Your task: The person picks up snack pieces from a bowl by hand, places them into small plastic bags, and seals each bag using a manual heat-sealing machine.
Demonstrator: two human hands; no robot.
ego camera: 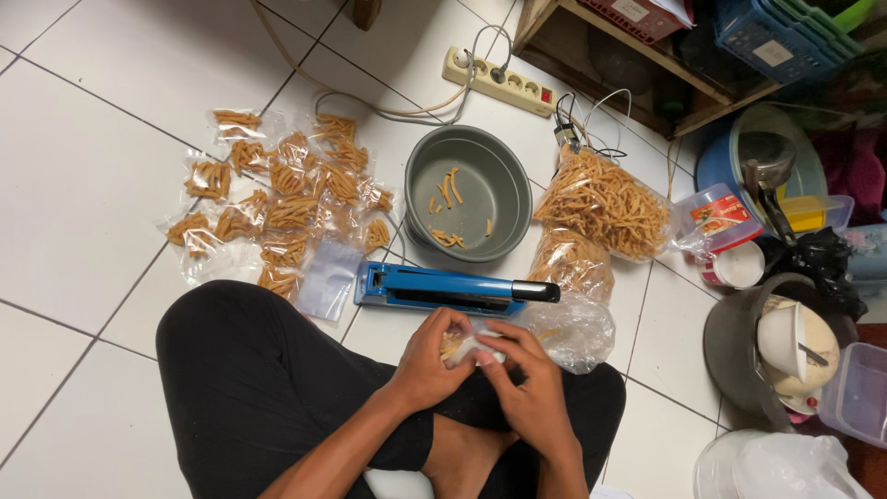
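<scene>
Left hand (pixel 427 356) and right hand (pixel 522 374) both closed on small pouch (pixel 465 347) of sticks, just before blue sealer (pixel 443 288) on floor (pixel 83 185).

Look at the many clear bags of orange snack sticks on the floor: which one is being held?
The small bag gripped between the left hand and right hand, just before the blue sealer. The other small bags lie untouched on the tiles.

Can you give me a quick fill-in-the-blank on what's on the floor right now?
1. Both hands, left hand and right hand, hold a small clear ____ of snack sticks.
2. The heat sealer on the floor is ____ in colour.
3. The grey bowl holds only a ____ sticks.
4. The filled packets lie to the sealer's ____.

Missing words: bag; blue; few; left
</scene>
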